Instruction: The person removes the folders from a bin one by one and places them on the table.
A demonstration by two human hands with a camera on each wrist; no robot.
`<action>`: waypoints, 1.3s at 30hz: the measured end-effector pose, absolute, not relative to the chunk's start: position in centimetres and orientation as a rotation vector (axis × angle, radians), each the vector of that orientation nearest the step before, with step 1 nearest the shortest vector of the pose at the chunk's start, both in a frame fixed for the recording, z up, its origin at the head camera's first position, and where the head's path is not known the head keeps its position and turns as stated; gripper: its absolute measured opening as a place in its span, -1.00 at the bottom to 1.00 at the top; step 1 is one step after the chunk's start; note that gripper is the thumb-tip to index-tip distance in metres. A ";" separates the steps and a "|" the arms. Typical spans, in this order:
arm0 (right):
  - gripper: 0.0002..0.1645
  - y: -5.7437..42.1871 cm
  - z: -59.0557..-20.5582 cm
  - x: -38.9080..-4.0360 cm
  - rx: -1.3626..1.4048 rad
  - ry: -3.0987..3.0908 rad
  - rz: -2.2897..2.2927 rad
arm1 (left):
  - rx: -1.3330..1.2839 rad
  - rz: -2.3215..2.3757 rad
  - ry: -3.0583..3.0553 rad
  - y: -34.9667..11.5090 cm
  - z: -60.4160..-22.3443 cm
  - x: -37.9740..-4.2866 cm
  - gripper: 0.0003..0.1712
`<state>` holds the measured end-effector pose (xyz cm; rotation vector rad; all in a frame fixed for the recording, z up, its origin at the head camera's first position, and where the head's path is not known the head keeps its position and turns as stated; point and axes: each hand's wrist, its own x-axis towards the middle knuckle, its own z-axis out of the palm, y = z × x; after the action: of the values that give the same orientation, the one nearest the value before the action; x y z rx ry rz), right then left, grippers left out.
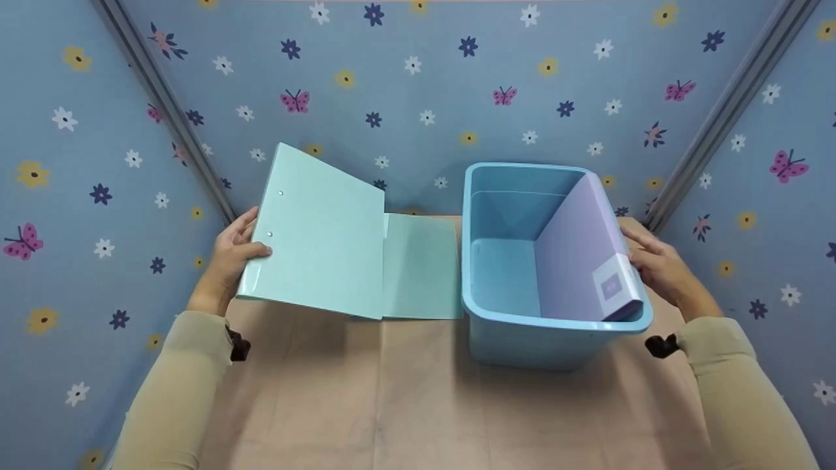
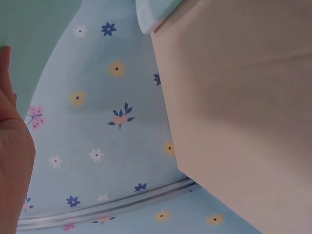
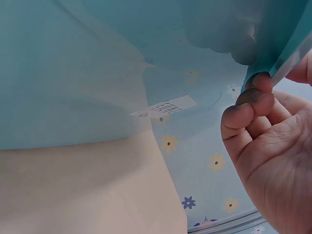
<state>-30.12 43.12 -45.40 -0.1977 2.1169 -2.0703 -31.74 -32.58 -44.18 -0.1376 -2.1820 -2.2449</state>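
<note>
With the left hand (image 1: 228,258), gripping the outer edge of a mint folder (image 1: 320,228), thumb on the inner face, fingers behind. Folder spread wide: gripped panel raised and tilted, two small metal rivets (image 1: 270,234) near the thumb; second panel (image 1: 421,267) flat on the table (image 1: 418,391), right of the left hand, just beside a blue bin (image 1: 522,349).

With the right hand (image 1: 656,264), gripping the bin's right rim (image 1: 646,313), fingers curled. Inside the bin, just left of the right hand: lilac folder (image 1: 571,248), on edge, leaning toward that hand, white label (image 1: 617,284) at its near end.

Beyond both hands: flower-print wall (image 1: 424,65), grey pole (image 1: 171,111) on the left-hand side, another (image 1: 730,111) on the right.
</note>
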 end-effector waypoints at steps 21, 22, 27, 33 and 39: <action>-0.21 43.0 -45.5 -30.0 -0.210 2.104 -2.085 | -0.018 -2.095 -2.287 -35.8 -46.0 -31.5 0.08; -0.21 43.0 -45.5 -30.0 -0.212 2.113 -2.082 | -0.005 -2.067 -2.302 -35.9 -46.1 -31.5 0.07; -0.23 43.1 -45.7 -30.1 -0.226 2.146 -2.057 | 0.039 -2.019 -2.336 -36.1 -46.2 -31.9 0.07; -0.25 43.2 -45.6 -30.1 -0.219 2.143 -2.057 | 0.081 -1.930 -2.433 -36.1 -46.1 -32.0 0.05; -0.23 43.1 -45.4 -30.1 -0.208 2.135 -2.068 | 0.123 -1.842 -2.500 -36.0 -46.0 -32.2 0.01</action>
<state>-30.06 43.06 -45.45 -0.2083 2.1351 -2.0685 -32.23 -35.99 -45.98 0.1226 -2.4997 -1.8416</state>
